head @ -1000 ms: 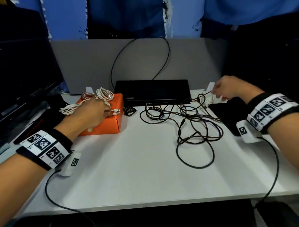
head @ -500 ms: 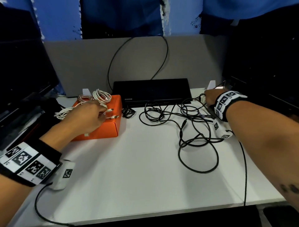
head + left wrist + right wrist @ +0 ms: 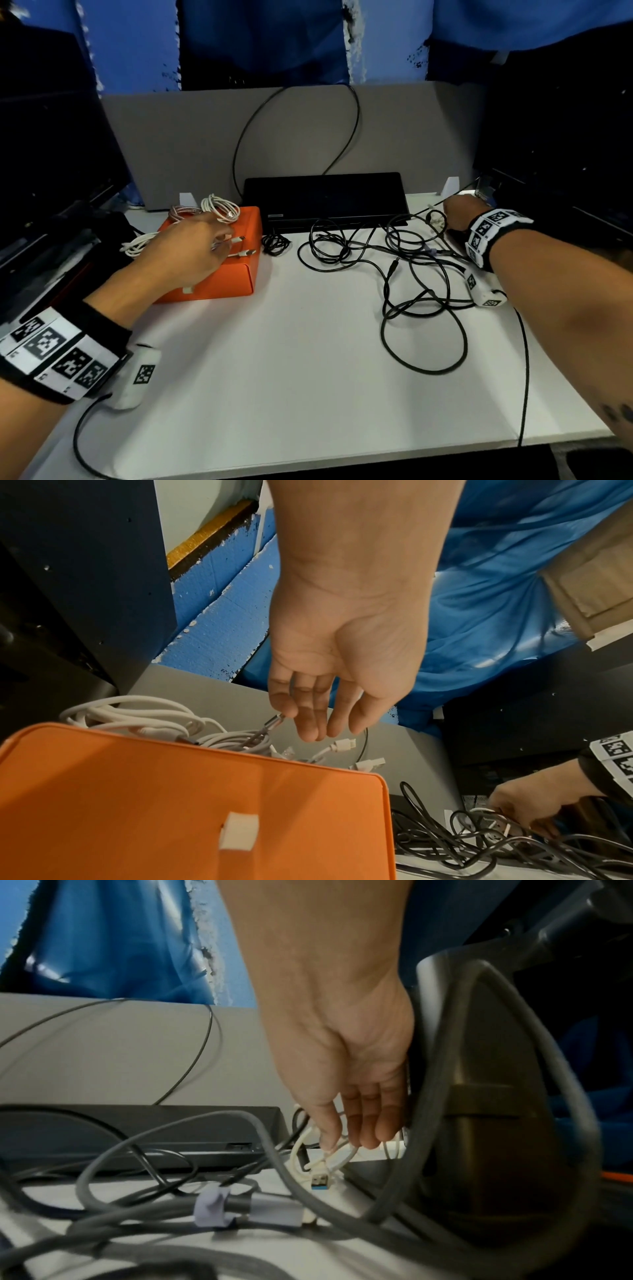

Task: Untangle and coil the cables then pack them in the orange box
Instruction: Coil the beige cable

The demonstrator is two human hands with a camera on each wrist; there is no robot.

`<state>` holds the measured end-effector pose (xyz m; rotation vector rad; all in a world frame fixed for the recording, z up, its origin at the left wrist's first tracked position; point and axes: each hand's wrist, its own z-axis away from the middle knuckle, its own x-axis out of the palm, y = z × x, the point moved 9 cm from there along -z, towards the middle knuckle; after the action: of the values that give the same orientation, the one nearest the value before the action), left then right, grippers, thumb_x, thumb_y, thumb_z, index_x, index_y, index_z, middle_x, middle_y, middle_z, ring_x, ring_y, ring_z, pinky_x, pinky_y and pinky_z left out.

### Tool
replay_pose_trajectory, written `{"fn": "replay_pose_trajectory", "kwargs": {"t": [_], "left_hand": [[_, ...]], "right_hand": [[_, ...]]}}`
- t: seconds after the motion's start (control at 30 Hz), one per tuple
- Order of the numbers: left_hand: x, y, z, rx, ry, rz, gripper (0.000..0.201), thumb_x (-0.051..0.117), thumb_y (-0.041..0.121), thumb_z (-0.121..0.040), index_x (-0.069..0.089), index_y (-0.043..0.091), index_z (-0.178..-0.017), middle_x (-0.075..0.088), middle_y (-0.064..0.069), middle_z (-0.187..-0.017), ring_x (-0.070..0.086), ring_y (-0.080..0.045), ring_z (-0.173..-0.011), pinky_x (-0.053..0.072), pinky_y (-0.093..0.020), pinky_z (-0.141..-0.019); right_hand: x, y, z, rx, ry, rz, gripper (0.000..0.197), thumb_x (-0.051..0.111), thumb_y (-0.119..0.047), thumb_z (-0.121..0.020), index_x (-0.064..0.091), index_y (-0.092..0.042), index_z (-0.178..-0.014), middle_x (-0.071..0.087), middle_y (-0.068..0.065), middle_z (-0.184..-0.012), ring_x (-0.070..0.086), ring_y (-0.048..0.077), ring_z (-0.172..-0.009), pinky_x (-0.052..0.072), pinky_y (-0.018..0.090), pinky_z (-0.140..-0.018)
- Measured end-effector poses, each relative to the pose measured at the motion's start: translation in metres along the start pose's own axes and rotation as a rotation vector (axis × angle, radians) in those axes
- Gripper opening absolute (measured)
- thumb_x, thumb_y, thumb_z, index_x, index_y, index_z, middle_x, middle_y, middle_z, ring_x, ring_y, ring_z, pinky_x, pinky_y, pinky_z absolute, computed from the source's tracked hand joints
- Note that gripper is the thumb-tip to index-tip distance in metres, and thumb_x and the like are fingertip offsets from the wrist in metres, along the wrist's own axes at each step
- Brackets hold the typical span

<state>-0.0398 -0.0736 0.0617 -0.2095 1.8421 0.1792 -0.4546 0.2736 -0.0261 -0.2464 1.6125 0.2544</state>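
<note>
The orange box [image 3: 222, 277] stands closed at the table's left, with coiled white cables [image 3: 220, 207] lying on its lid and over its far edge. My left hand [image 3: 224, 241] hovers over the lid with relaxed, straight fingers; one fingertip touches a metal plug [image 3: 276, 719]. A tangle of black cables [image 3: 404, 267] spreads over the middle and right of the table. At its far right, my right hand [image 3: 451, 215] pinches a thin white cable [image 3: 342, 1160] between thumb and fingers, just above its blue-tipped USB plug [image 3: 320, 1180].
A closed black laptop [image 3: 325, 195] lies behind the tangle, its cord running up the grey partition. A small black coil [image 3: 274, 244] sits beside the box. A dark bulky object [image 3: 496, 1123] stands right of my right hand. A monitor [image 3: 51, 171] fills the left edge.
My right hand has come down and slightly left from a raised position to the white cable at the table's far right. The left hand has stayed over the orange box.
</note>
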Motion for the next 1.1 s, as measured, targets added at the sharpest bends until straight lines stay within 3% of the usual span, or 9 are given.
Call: {"fn": "replay_pose_trajectory", "kwargs": {"t": [0.07,0.17,0.3,0.47,0.6,0.73,0.83,0.97,1.1], "left_hand": [[-0.001,0.000,0.000,0.003,0.007,0.002,0.031,0.057,0.031,-0.100,0.067,0.025,-0.129,0.062,-0.004,-0.134,0.061,-0.025,-0.113,0.054,-0.043,-0.090],[-0.004,0.003,-0.001,0.003,0.025,0.025,0.030,0.057,0.031,-0.101,0.068,0.025,-0.129,0.061,-0.002,-0.136,0.060,-0.024,-0.116,0.053,-0.042,-0.092],[-0.014,0.019,-0.001,0.090,0.098,0.105,0.025,0.058,0.025,-0.100,0.070,0.024,-0.121,0.062,0.001,-0.123,0.062,-0.021,-0.102,0.053,-0.038,-0.084],[-0.035,0.069,-0.011,0.275,0.181,0.199,0.026,0.058,0.025,-0.100,0.071,0.020,-0.122,0.063,0.001,-0.112,0.062,-0.020,-0.103,0.046,-0.030,-0.089],[-0.054,0.109,-0.027,0.296,0.202,0.301,0.047,0.054,0.043,-0.102,0.055,0.021,-0.144,0.056,0.001,-0.131,0.062,-0.012,-0.103,0.052,-0.037,-0.093],[-0.086,0.130,-0.039,0.238,0.315,0.558,0.079,0.058,0.057,-0.097,0.023,0.024,-0.160,0.043,0.002,-0.151,0.064,-0.007,-0.102,0.050,-0.029,-0.093],[-0.097,0.138,-0.038,0.230,0.323,0.640,0.051,0.068,0.056,-0.090,0.054,0.032,-0.133,0.067,0.017,-0.108,0.064,0.005,-0.078,0.046,-0.017,-0.073],[-0.094,0.122,-0.034,0.197,0.342,0.868,0.032,0.069,0.044,-0.093,0.065,0.012,-0.090,0.072,-0.005,-0.077,0.071,-0.022,-0.067,0.059,-0.043,-0.069],[-0.093,0.096,-0.021,0.122,0.396,1.120,0.036,0.053,0.032,-0.106,0.058,0.013,-0.076,0.054,-0.002,-0.052,0.054,-0.021,-0.041,0.045,-0.031,-0.047]], "right_hand": [[0.001,0.004,-0.002,0.008,0.013,0.035,0.028,0.068,-0.015,-0.088,0.068,0.000,-0.112,0.072,0.017,-0.101,0.069,0.037,-0.092,0.059,0.042,-0.086],[-0.016,0.000,0.012,0.055,0.108,0.026,0.035,0.061,-0.010,-0.092,0.063,0.004,-0.124,0.069,0.023,-0.116,0.068,0.041,-0.107,0.057,0.044,-0.089],[-0.103,-0.022,0.043,0.105,0.383,-0.081,0.023,0.060,-0.002,-0.094,0.069,0.005,-0.114,0.069,0.030,-0.115,0.068,0.047,-0.108,0.057,0.049,-0.088],[-0.213,-0.067,0.094,-0.104,0.583,-0.399,0.028,0.062,-0.017,-0.095,0.067,-0.017,-0.123,0.069,0.023,-0.118,0.066,0.045,-0.108,0.054,0.050,-0.092],[-0.246,-0.127,0.140,-0.343,0.430,-0.506,0.017,0.070,-0.024,-0.090,0.078,-0.021,-0.105,0.077,0.007,-0.101,0.070,0.027,-0.100,0.054,0.040,-0.088],[-0.237,-0.182,0.194,-0.601,0.204,-0.711,0.013,0.071,-0.024,-0.096,0.076,-0.013,-0.100,0.078,0.001,-0.091,0.073,0.009,-0.085,0.054,0.022,-0.078],[-0.233,-0.192,0.222,-0.719,0.241,-0.866,0.013,0.067,-0.023,-0.100,0.072,-0.011,-0.098,0.076,0.006,-0.091,0.068,0.009,-0.078,0.054,0.029,-0.077],[-0.213,-0.180,0.243,-0.718,0.142,-1.206,0.012,0.060,-0.014,-0.104,0.064,-0.008,-0.113,0.066,0.014,-0.073,0.064,0.023,-0.060,0.056,0.034,-0.060],[-0.185,-0.166,0.252,-0.676,0.128,-1.282,0.019,0.055,-0.023,-0.107,0.069,-0.011,-0.105,0.038,-0.004,-0.056,0.031,0.012,-0.048,0.023,0.027,-0.043]]}}
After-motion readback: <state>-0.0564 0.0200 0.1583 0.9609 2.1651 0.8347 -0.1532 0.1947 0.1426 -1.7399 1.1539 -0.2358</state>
